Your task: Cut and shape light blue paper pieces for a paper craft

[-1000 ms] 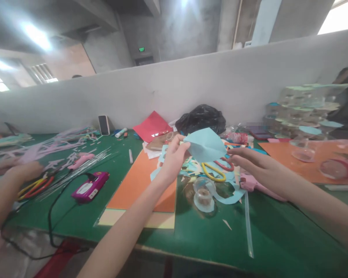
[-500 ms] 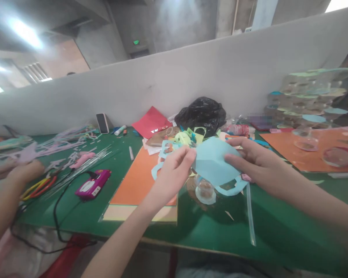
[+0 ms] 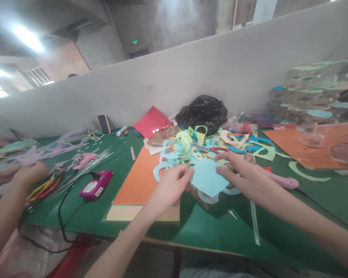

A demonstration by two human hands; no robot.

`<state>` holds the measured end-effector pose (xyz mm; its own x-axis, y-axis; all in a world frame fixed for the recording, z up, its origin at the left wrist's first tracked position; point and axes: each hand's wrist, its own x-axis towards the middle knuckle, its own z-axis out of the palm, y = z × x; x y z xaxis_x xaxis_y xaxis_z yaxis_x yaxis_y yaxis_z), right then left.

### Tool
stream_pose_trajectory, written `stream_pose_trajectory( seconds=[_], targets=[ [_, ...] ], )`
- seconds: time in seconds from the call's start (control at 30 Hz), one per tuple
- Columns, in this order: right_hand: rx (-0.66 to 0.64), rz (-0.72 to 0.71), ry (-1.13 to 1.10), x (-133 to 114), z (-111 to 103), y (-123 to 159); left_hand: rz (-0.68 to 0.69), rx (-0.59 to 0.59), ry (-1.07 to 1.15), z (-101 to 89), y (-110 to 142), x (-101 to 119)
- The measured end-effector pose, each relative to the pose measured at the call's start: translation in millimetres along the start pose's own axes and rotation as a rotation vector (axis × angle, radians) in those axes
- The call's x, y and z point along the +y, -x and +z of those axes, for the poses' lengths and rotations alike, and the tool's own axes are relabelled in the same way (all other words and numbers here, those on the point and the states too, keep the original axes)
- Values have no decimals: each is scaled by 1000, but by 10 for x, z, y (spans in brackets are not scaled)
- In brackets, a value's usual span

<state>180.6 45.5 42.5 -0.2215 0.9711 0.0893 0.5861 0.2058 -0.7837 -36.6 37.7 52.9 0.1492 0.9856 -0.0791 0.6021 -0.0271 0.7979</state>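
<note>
I hold a light blue paper piece between my two hands, low over the tabletop. My left hand pinches its left edge between thumb and fingertips, so that grip is clenched on the paper; my right hand lies along its right edge with the fingers spread flat over the sheet, pressing rather than pinching, which keeps the paper flat and taut between both sides. The sheet sits just above a clear round cup that peeks out under its lower edge.

Just beyond my fingers lies a heap of cut paper scraps in blue, yellow-green and orange, with ring and arc shapes among them, close enough that offcuts can drop there. To the right of my right hand a pink tool rests on the green surface, within reach. Under my left wrist an orange sheet lies flat on a cream one. Farther behind the scraps sit a black bag and a red sheet against the grey partition.

Far off to the left of my left grip, another person's hand works near a magenta glue gun and its black cord.
</note>
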Motion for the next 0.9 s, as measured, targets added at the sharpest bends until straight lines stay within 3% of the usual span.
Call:
stream_pose_trajectory(
  seconds=[0.37,0.47,0.6,0.67,0.8,0.9],
  targets=[
    [-82,22,17,143,64,-81,13,-30,45,56,-93,-185],
    [-43,12,103,172,64,-83,21,-48,69,71,-99,-214],
    [259,-274,328,148,48,-31,20,-44,94,96,-102,-232],
    [333,-464,424,98,59,19,31,-21,97,109,-101,-228],
    [262,-765,550,17,167,120,70,124,23,109,-94,-211],
    [154,-843,608,39,269,153,77,166,-20,89,-96,-213]
  ],
)
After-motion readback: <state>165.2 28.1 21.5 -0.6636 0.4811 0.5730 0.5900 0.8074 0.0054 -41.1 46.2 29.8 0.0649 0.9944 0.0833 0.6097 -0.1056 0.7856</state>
